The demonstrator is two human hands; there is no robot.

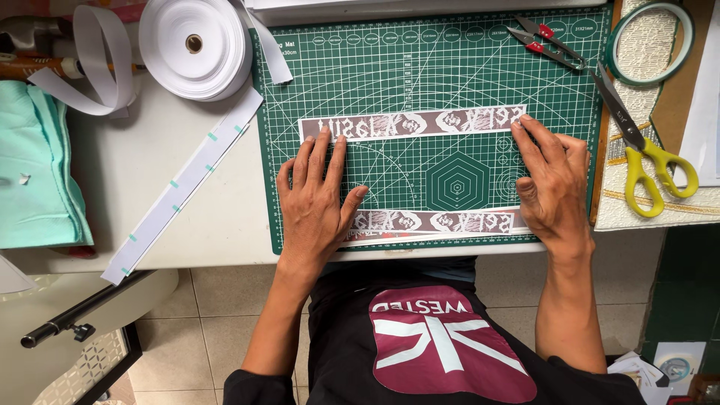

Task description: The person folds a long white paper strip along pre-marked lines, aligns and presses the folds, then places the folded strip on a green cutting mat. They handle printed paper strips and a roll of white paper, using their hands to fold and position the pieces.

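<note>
I look down on a pale worktop (172, 225) that fills the upper two thirds of the frame. On it, centre and right, lies a large green cutting mat (450, 82) ruled with a white grid. At the upper left sits a thick roll of white tape (195, 46), and a long white strip (180, 187) with small green marks runs diagonally down the left side. At the far right lie yellow-handled scissors (645, 154), with small red-handled snips (544, 41) above them near the top edge.

Two patterned maroon-and-white bands lie across the mat. The upper band (409, 124) stretches across the middle of the frame; the lower band (439, 222) lies near the mat's bottom edge.

My left hand (319, 202) lies flat and open, grip wide, fingertips touching the upper band's left part, thumb resting by the lower band's left end. My right hand (551, 184) is also spread flat, holding nothing, fingertips on the upper band's right end, heel of the palm near the lower band's right end.
</note>
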